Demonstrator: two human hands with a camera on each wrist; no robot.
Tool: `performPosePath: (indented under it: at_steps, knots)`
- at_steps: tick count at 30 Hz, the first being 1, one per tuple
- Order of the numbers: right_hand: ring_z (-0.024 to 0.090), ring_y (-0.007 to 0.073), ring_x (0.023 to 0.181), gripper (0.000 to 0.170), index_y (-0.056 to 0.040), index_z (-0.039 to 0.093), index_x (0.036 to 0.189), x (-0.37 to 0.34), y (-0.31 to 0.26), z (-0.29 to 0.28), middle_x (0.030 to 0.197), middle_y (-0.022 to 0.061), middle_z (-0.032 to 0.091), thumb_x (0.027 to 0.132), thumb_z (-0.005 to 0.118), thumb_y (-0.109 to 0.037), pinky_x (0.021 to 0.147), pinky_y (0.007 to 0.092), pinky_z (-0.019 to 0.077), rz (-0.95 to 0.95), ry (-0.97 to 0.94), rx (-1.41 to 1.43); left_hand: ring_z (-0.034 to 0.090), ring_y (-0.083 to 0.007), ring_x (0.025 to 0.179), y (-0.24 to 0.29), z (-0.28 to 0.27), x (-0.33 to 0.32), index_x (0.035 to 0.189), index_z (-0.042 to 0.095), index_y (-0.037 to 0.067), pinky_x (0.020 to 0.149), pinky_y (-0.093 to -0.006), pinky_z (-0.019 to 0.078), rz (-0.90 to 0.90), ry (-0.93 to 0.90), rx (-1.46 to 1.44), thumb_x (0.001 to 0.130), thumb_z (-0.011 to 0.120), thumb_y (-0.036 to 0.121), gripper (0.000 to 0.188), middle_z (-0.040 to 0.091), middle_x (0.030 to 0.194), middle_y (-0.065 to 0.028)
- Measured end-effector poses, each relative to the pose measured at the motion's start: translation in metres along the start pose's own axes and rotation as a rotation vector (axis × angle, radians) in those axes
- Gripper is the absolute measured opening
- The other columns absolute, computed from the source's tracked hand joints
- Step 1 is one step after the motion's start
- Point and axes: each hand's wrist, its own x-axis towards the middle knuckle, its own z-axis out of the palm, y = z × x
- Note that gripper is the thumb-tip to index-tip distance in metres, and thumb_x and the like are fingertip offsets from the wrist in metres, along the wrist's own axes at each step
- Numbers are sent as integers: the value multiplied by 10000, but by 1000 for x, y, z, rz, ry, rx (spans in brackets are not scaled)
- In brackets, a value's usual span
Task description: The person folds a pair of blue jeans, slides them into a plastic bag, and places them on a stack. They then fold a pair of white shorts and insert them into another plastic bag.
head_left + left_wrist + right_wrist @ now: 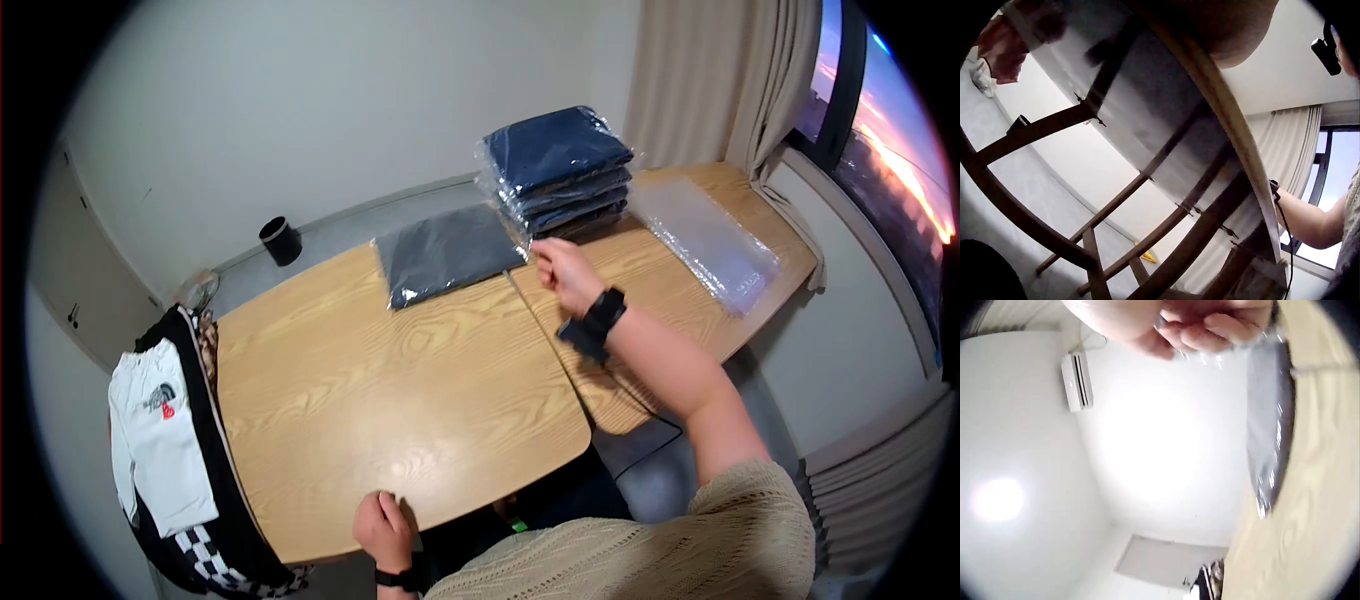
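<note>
My right hand (568, 272) pinches the near right corner of a clear plastic bag with a dark grey folded garment (450, 252) inside, lying flat on the table. In the right wrist view the curled fingers (1200, 337) have shiny film beside them, and the packed garment (1266, 419) shows edge-on. My left hand (385, 530) rests loosely curled at the table's near edge and holds nothing. Behind the right hand stands a stack of bagged dark blue garments (560, 150).
Flat clear plastic bags (710, 245) lie on the table's right part. White printed clothing (165, 430) lies over black garments at the left edge. A seam divides the wooden tabletop (400, 400). A cable (640, 400) trails from the right wrist. A black bin (280, 241) stands beyond.
</note>
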Motion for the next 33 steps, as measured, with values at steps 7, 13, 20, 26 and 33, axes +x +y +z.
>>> performPosePath:
  at_steps: [7,13,20,26,33]
  knots:
    - [449,59,539,152,-64,499,803,-197,99,83,631,-19,460,935,540,-127,491,220,377,-66,-178,-170,621,-259,693,-9,-14,-3,955,624,11,632,-344,479,-186,-43,-338,903,544,113,140,629,732,-130]
    - [424,39,508,292,-44,557,725,-221,120,34,589,-26,484,971,511,-195,456,213,345,-253,-173,-292,577,-191,884,-48,-78,13,1200,499,18,709,-289,471,-331,209,-390,870,588,87,348,589,1059,-119]
    - [450,62,537,303,-7,577,718,-219,127,9,588,4,510,963,522,-174,507,226,358,-172,-144,-474,508,-425,1087,-193,-175,60,1167,523,-33,955,-447,402,-513,505,183,774,614,129,434,559,1131,-273]
    - [482,120,569,268,27,554,707,-220,129,17,599,59,512,930,530,-119,531,279,372,-286,-135,-642,410,-41,620,-265,-196,77,1234,509,164,571,-213,360,-921,622,-835,830,595,147,413,453,757,70]
    - [509,160,564,254,32,556,712,-223,124,21,610,92,536,917,557,-117,540,292,393,-368,-152,-667,643,-179,744,-299,-185,115,1082,604,7,578,-190,519,-845,603,-991,921,577,111,193,637,941,-78]
